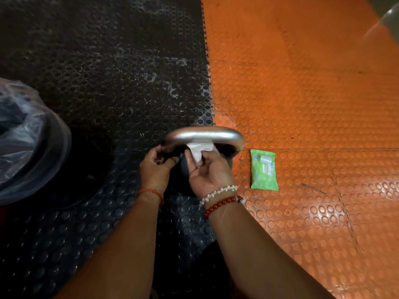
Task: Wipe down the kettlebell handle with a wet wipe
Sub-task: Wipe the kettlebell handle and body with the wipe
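A black kettlebell (183, 169) stands on the floor mat seam, its silver handle (203, 133) arching across the top. My right hand (208, 169) pinches a white wet wipe (199, 151) and presses it against the underside of the handle near its middle. My left hand (154, 167) grips the left end of the handle where it meets the black body. Most of the kettlebell body is hidden behind both hands.
A green wet wipe pack (263, 169) lies flat on the orange studded mat (313, 104) just right of the kettlebell. A bin lined with a clear plastic bag (26, 143) stands at the left on the black studded mat (108, 72).
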The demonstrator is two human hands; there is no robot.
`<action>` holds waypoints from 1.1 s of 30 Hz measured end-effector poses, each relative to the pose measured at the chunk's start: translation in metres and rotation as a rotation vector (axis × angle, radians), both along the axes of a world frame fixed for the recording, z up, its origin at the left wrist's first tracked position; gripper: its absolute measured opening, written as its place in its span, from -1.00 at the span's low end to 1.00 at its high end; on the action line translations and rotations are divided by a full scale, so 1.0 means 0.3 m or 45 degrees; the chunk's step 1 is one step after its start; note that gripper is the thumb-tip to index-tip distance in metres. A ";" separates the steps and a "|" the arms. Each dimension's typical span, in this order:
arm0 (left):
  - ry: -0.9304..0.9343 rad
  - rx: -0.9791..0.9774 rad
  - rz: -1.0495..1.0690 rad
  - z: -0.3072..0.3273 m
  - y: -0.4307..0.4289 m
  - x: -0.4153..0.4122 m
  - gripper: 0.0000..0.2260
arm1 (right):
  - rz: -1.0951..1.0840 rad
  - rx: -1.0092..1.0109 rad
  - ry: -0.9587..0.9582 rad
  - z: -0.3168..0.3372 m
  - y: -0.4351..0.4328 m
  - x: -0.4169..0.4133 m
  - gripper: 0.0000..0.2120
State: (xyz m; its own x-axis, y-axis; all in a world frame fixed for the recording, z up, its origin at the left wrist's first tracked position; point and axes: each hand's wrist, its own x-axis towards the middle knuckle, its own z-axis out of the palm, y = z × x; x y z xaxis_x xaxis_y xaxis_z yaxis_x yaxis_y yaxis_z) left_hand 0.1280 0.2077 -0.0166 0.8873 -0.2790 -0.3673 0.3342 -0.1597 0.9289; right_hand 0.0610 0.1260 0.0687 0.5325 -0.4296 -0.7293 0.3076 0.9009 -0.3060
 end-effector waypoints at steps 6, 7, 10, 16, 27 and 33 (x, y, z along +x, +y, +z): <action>0.007 -0.010 0.009 -0.002 -0.007 0.000 -0.70 | -0.083 0.015 0.043 0.000 -0.057 0.018 -0.74; 0.005 -0.013 0.011 -0.001 -0.008 0.000 -0.70 | -0.030 0.001 0.044 0.000 -0.040 0.015 -0.75; 0.018 0.007 0.016 -0.007 -0.001 0.000 -0.71 | 0.069 -0.031 0.072 0.002 -0.010 -0.006 -0.75; 0.044 0.048 0.017 -0.008 0.001 -0.001 -0.72 | -0.048 0.015 0.063 0.016 -0.045 0.019 -0.78; 0.087 0.048 0.029 0.007 0.001 -0.005 -0.70 | 0.053 -0.047 0.214 0.039 -0.032 0.009 -0.80; 0.145 -0.031 0.041 0.017 -0.006 -0.007 -0.64 | 0.135 -0.766 0.585 0.150 -0.043 -0.069 -0.81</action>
State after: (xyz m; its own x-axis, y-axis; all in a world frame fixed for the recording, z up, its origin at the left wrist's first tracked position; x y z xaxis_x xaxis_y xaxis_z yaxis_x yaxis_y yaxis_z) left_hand 0.1258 0.2059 -0.0114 0.8491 -0.2610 -0.4593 0.4421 -0.1250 0.8882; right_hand 0.0403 0.1130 0.1137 0.2926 -0.7866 -0.5437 -0.0480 0.5558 -0.8299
